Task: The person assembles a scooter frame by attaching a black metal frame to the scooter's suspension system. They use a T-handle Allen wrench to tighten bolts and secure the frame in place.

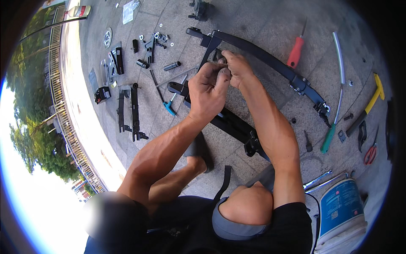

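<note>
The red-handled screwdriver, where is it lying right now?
The red-handled screwdriver lies on the paving stones in the upper right of the head view, just beyond the long black frame bar, to the right of both hands.

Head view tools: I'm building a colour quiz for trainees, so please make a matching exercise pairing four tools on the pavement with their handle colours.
Things:
1. screwdriver beyond the black frame
2. hammer at far right
3. scissors near the right rim
4. long tool beside the curved metal tube

Colours:
A. green
B. yellow and black
C. red, single grip
D. red, two loops

Pairs: 1-C, 2-B, 3-D, 4-A
</note>
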`<state>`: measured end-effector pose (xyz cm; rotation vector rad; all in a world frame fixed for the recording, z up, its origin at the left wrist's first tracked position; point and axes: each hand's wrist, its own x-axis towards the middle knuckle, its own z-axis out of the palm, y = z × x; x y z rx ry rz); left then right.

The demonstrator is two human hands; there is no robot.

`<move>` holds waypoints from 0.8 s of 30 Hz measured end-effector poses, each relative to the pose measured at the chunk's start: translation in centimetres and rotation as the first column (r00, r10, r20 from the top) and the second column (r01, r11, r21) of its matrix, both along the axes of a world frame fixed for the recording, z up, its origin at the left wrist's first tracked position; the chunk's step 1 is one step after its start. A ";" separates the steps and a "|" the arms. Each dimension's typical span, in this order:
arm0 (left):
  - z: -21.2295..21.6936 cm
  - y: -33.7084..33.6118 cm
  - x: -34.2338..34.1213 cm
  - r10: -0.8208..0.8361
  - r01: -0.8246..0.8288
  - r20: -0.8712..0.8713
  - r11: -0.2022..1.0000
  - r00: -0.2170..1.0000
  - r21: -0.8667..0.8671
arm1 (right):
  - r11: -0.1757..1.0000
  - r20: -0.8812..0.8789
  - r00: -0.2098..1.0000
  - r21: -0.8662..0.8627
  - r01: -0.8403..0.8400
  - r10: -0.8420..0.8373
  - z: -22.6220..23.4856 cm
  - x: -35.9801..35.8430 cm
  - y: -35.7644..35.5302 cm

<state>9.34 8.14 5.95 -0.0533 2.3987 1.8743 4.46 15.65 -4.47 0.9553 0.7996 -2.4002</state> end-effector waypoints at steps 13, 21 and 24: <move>4.2 1.6 -2.3 0.115 0.045 0.579 0.966 0.807 -0.254 | 0.997 -0.049 0.999 0.080 -0.016 0.020 0.9 -0.1 0.0; 1.4 -1.6 -0.8 -0.026 0.176 0.605 0.966 0.796 -0.189 | 0.963 -0.156 0.976 0.246 -0.113 0.154 -0.9 0.4 -0.5; -0.2 -4.6 1.1 -0.064 0.312 0.624 0.902 0.779 -0.298 | 0.742 -0.311 0.925 0.669 0.049 0.219 -2.0 1.0 -1.6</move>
